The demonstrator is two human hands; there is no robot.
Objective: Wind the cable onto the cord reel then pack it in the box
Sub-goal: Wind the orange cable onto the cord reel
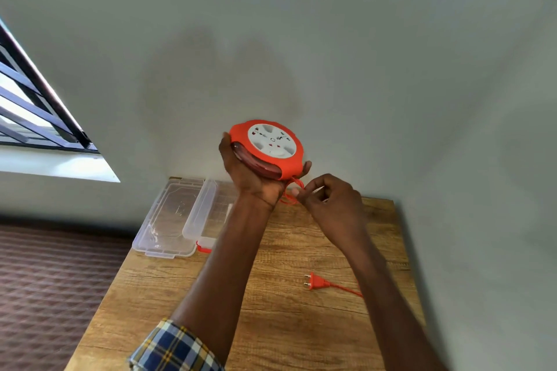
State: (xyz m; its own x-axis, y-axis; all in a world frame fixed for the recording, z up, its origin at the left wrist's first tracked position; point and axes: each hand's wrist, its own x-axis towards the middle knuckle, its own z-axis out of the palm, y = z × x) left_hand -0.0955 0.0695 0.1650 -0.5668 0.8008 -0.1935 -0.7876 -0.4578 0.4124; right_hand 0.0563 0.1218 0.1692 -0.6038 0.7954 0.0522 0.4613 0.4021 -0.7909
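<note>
The orange cord reel (266,149) is held up off the wooden table (271,295), its white socket face tilted toward the camera, cupped from below and behind by the left hand (250,175) with fingers curled round its rim. The cable (291,194) leaves the reel at its lower edge, on the right — exactly where the right hand (328,199) pinches it between thumb and fingertips, just beside the reel. From that pinch the cable runs down behind the right forearm to the plug (316,281), which lies flat on the table well below and nearer the person, pins pointing left. So the slack lies on the right hand's side and feeds upward. The clear box (211,211) with its open lid (167,220) waits at the table's far left, nearer the left hand.
</note>
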